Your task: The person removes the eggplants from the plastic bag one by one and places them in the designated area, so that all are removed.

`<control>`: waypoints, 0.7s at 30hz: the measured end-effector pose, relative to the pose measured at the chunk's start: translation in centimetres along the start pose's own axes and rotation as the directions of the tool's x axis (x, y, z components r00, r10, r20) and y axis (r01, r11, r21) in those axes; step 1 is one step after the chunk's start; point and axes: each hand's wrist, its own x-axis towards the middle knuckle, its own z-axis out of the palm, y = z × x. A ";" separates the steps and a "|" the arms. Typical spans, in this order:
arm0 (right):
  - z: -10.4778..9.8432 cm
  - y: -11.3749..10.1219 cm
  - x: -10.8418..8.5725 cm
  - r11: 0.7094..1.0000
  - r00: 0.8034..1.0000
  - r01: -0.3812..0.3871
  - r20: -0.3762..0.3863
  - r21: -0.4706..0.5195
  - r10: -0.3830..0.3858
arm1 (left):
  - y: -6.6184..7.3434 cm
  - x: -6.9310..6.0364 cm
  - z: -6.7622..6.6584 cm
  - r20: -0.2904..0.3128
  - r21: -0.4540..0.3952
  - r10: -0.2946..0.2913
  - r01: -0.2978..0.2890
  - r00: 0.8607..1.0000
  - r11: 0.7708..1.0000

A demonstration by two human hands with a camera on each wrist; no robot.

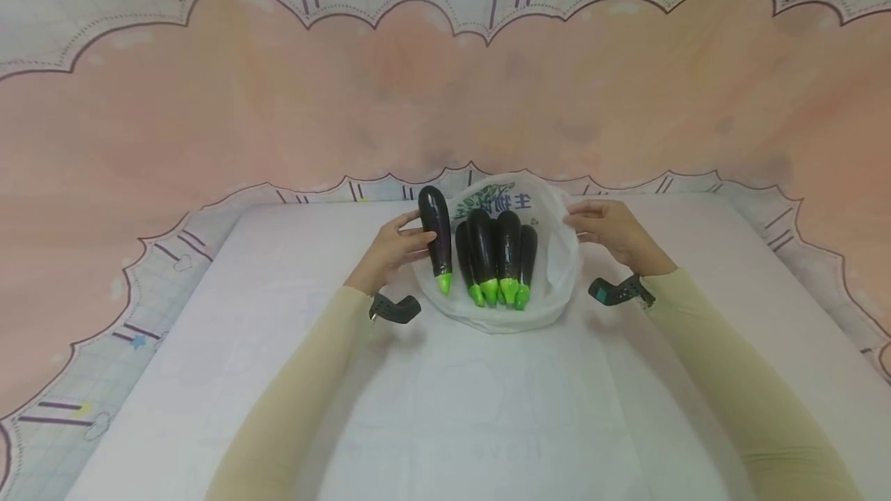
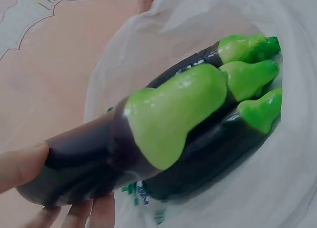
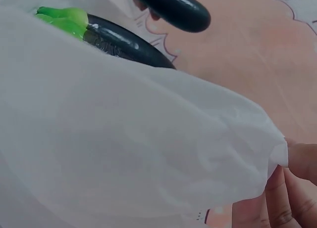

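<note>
My left hand (image 1: 394, 247) grips a dark purple eggplant (image 1: 435, 230) with a green stem end, thumb on one side and fingers on the other. In the left wrist view this held eggplant (image 2: 94, 154) is above the left part of a white plastic bag (image 2: 297, 183). Several more eggplants (image 1: 510, 250) lie together in the bag, their green ends toward me. On the other side, my right hand (image 1: 612, 229) pinches the edge of the bag (image 3: 163, 139) between thumb and fingers. The bag's wall hides part of the eggplants in the right wrist view.
The bag lies on a white-covered table (image 1: 445, 400) close to its far edge. Behind rises a peach patterned cloth (image 1: 445, 107) with scalloped borders. A black wrist device (image 1: 395, 308) sits on the left wrist, another wrist device (image 1: 616, 291) on the right.
</note>
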 end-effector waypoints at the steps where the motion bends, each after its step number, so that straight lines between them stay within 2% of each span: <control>1: 0.0 0.0 0.0 1.000 1.000 -0.003 -0.001 -0.002 0.003 | 0.1 -0.1 -0.3 0.005 0.005 0.004 -0.004 1.000 1.000; 13: -0.4 0.3 0.0 0.999 1.000 -0.008 0.007 -0.054 0.009 | 2.2 -1.8 -3.7 0.016 0.013 -0.017 0.017 1.000 1.000; 21: -0.4 0.4 0.0 0.998 0.999 -0.032 0.002 -0.056 0.032 | 2.7 -2.6 -6.2 0.036 0.015 -0.026 0.026 0.999 1.000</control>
